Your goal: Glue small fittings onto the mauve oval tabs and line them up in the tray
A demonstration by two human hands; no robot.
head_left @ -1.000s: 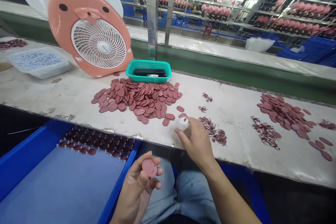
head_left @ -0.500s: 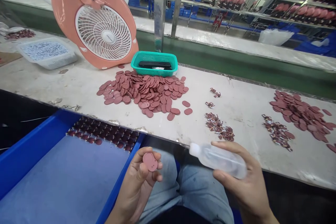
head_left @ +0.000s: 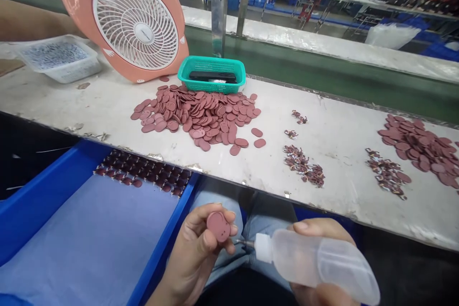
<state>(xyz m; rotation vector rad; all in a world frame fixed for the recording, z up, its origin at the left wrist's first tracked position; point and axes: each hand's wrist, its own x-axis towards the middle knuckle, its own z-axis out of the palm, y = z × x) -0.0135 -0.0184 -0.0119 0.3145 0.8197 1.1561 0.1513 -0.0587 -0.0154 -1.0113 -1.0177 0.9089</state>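
Observation:
Between the thumb and fingers of my left hand is a reddish-brown oval disc with small holes near its lower edge. My right hand is wrapped around a translucent squeeze bottle with a white cap and a thin metal tip. The bottle lies nearly level, its tip pointing left, close to the disc's lower right side; whether it touches the disc or my fingers I cannot tell. Both hands are over my lap, in front of the table edge.
On the table lie a heap of similar discs, small brown pieces and another disc pile. Behind stand a green basket, a pink fan and a plastic tub. A blue bin holds rows of parts. Another person's arm reaches in left.
The bottle has come lower and nearer, and its metal tip is now beside the disc. My left hand has shifted slightly right with the disc. Another person's arm has appeared at left.

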